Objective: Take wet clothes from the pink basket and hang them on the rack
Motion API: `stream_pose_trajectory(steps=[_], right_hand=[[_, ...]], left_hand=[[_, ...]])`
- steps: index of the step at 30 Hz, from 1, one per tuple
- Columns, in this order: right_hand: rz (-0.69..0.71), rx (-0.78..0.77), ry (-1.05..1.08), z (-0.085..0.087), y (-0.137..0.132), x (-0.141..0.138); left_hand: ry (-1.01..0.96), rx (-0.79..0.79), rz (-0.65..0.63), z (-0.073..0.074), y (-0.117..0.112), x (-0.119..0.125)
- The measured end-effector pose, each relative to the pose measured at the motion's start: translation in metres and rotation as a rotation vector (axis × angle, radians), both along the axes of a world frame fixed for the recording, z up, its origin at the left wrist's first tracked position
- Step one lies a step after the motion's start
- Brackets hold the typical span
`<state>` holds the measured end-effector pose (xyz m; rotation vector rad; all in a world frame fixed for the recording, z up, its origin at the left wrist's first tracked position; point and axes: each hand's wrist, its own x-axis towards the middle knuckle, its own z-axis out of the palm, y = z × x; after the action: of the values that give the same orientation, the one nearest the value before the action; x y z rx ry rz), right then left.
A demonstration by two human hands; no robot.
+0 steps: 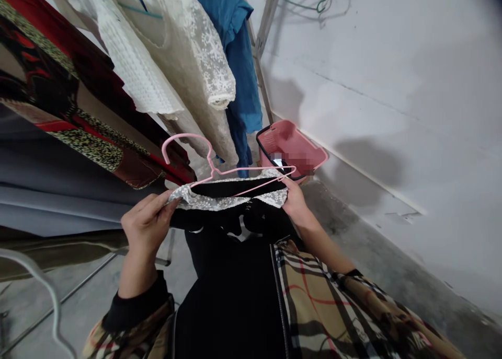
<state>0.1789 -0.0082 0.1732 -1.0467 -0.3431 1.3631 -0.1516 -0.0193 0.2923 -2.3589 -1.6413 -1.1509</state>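
A black garment with a white lace collar (219, 203) is stretched between my two hands in front of my body. My left hand (149, 220) pinches the lace at its left end. At the other end, my right hand (294, 198) grips the collar's edge near the tip of a pink hanger (214, 165). One end of the hanger sits inside the neck opening, and its hook points up and left. Lace covers part of the hanger's left arm. The fingertips of my right hand are partly hidden behind the fabric.
Clothes hang at upper left: a red patterned garment (78, 103), a white lace top (204, 61) and a blue shirt (243, 87). A pink basket (314, 147) stands on the floor by the white wall (411, 87). A green hanger (298, 4) hangs above. A metal frame (50, 296) is at lower left.
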Motion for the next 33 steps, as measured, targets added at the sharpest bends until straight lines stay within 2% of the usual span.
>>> stream_pose_trajectory(steps=[3,6,11,17,19,23,27,33], right_hand=[[-0.154,-0.020,-0.006,0.007,-0.002,0.002],[-0.231,0.033,-0.173,0.009,-0.004,0.004],[-0.304,0.136,-0.469,0.003,-0.002,0.013],[-0.343,0.194,-0.664,-0.001,0.001,0.022],[-0.325,0.179,-0.604,0.003,-0.001,0.021],[-0.206,0.098,-0.298,0.015,-0.003,0.015],[-0.139,-0.035,-0.007,0.019,-0.002,0.014],[-0.148,-0.084,0.110,0.017,0.001,0.012]], left_hand=[[0.007,0.017,-0.001,-0.002,-0.003,-0.004],[0.021,-0.008,-0.007,-0.005,-0.006,-0.008],[0.040,-0.025,-0.032,-0.009,-0.011,-0.009],[0.003,-0.052,-0.053,-0.009,-0.015,-0.009],[-0.024,-0.047,-0.064,-0.008,-0.015,-0.010],[-0.045,-0.034,-0.069,-0.005,-0.013,-0.015],[-0.043,-0.096,-0.158,0.000,-0.013,-0.019],[-0.076,-0.182,-0.211,0.010,-0.016,-0.023]])
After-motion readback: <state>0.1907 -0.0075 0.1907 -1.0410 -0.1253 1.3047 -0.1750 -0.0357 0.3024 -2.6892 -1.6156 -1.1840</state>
